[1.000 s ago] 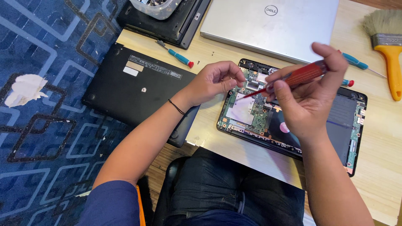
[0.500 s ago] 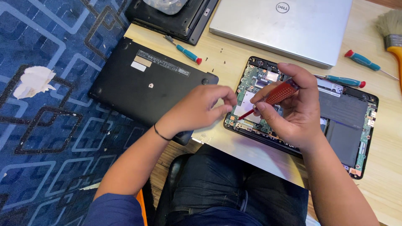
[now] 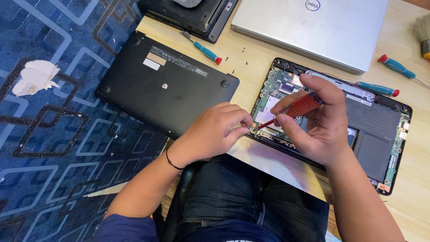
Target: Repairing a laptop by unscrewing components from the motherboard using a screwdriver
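Note:
An opened laptop (image 3: 380,130) lies on the wooden table with its circuit board and dark battery exposed. My right hand (image 3: 320,125) grips a red-handled screwdriver (image 3: 301,106), its tip pointing down-left at the near left corner of the board. My left hand (image 3: 215,132) rests at that same corner, fingertips pinched together right by the screwdriver tip. Whether something small sits between those fingers is hidden. A black band circles my left wrist.
The laptop's black bottom cover (image 3: 165,85) lies to the left, overhanging the table edge. A closed silver laptop (image 3: 313,31) sits at the back. Three teal screwdrivers (image 3: 204,48) (image 3: 398,68) (image 3: 374,88) and several loose screws (image 3: 244,56) are on the table. Blue patterned carpet (image 3: 49,148) below.
Both hands have moved down to the near left corner of the board. The screwdriver has tipped lower toward that corner and my left fingers have closed in beside its tip.

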